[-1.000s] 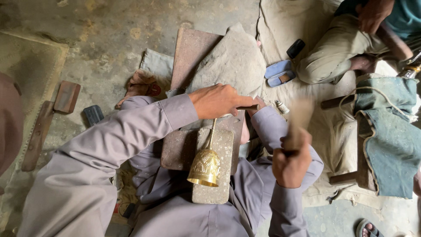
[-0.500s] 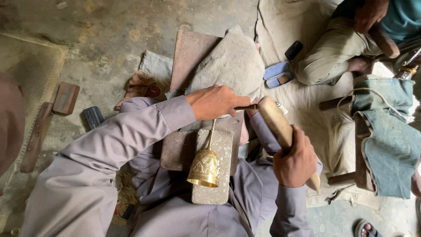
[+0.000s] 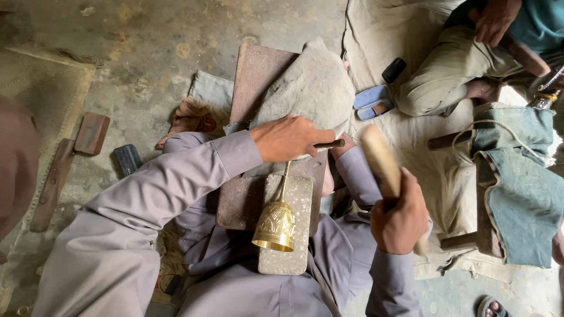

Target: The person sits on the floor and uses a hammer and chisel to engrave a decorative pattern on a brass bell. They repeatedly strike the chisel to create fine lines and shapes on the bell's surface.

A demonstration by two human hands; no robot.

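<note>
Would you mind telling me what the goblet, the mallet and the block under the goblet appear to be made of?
The goblet looks like brass: shiny yellow metal with an engraved pattern. The mallet in the right hand seems to be pale, smooth wood, though it is blurred. The block appears to be rough grey stone, speckled and matte.

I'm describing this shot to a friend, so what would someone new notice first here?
The shiny brass goblet stands out, lying on a stone block in the lap of the person in grey. Their left hand holds a thin metal tool just above the goblet's stem, while the right hand has a grip on a raised wooden mallet. At upper right, another person's bent leg in tan trousers rests on a cloth.
</note>
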